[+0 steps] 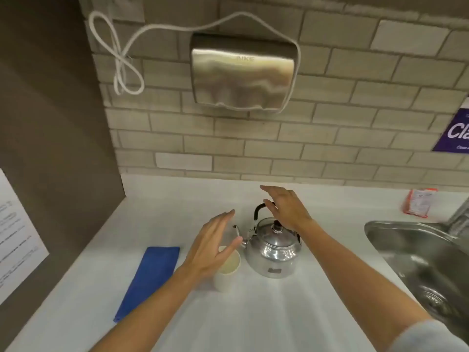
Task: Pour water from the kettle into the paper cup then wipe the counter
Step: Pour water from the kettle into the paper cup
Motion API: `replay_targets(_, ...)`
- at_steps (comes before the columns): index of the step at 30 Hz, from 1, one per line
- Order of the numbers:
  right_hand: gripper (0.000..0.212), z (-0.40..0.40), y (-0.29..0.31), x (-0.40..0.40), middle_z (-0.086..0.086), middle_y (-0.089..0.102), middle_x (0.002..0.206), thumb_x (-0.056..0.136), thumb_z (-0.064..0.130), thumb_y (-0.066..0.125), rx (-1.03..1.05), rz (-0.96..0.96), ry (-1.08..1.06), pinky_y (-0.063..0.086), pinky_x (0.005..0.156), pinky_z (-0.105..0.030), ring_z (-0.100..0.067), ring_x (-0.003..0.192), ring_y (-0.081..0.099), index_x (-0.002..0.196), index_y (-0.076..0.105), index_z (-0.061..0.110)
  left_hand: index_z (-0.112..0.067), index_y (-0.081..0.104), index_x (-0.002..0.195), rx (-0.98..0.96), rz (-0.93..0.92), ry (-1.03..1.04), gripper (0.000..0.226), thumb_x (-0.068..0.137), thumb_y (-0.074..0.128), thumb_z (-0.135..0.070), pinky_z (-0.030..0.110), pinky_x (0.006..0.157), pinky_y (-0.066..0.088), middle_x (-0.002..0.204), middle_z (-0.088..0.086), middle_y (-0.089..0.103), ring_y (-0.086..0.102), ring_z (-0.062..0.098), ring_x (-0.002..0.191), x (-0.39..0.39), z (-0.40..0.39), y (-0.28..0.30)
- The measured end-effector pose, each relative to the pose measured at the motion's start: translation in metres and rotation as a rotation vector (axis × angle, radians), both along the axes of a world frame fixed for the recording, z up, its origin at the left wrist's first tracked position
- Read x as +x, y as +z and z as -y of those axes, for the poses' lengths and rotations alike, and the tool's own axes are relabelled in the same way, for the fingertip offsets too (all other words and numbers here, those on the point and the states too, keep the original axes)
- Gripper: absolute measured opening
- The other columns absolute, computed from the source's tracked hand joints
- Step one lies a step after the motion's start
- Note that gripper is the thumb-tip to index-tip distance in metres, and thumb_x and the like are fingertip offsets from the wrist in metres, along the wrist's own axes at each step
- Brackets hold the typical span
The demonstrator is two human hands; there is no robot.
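Right hand spread, fingers released, hovering over the black arched handle of the shiny steel kettle, apparently lining up a grip. Left hand flat and released above the white paper cup, just beside the spout. Folded blue cloth waits on the white surface, left of those fingers.
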State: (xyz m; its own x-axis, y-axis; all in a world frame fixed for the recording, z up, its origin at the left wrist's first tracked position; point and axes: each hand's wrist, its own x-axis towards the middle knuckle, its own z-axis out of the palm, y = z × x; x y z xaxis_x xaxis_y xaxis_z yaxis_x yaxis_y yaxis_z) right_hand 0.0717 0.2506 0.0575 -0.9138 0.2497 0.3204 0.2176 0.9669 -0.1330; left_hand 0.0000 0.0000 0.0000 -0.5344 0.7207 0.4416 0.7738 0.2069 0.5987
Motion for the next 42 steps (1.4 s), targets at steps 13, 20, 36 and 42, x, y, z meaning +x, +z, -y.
replay_targets(13,0.032,-0.015,-0.012,-0.005,-0.010,0.067,0.123,0.104,0.019,0.045,-0.209,0.125,-0.029,0.042,0.100,-0.051,-0.032,0.116,0.059,0.132,0.061,0.017,-0.046,0.038,0.134,0.227,0.407,0.083,0.098,0.051,0.090,-0.056,-0.002,0.093,0.033,0.127,-0.028,0.052,0.051,-0.003,0.121,0.030,0.000,-0.065)
replay_targets(20,0.025,-0.019,-0.013,-0.006,-0.011,0.064,0.102,0.102,0.017,0.050,-0.286,0.045,-0.005,0.046,0.086,-0.037,-0.030,0.099,0.061,0.120,0.066,0.010,-0.045,0.039,0.133,0.296,0.533,0.158,0.103,0.047,0.096,-0.043,0.001,0.078,0.044,0.115,-0.033,0.056,0.059,-0.005,0.104,0.034,0.002,-0.077)
replay_targets(36,0.017,0.010,-0.011,0.031,0.018,0.055,0.084,0.094,0.035,0.063,-0.365,-0.248,-0.001,0.038,0.070,-0.016,0.014,0.079,0.052,0.102,0.075,0.026,-0.047,0.045,0.124,0.250,0.556,0.209,0.087,0.051,0.092,-0.042,0.013,0.081,0.052,0.107,-0.023,0.062,0.062,0.004,0.100,0.035,-0.001,-0.080)
replay_targets(42,0.012,0.021,-0.009,0.047,0.019,0.068,0.087,0.086,0.040,0.069,-0.383,-0.221,-0.057,0.055,0.074,-0.034,-0.003,0.080,0.063,0.095,0.075,0.035,-0.049,0.042,0.125,0.250,0.564,0.222,0.089,0.052,0.092,-0.041,0.006,0.079,0.048,0.110,-0.028,0.060,0.061,0.000,0.102,0.039,-0.001,-0.081)
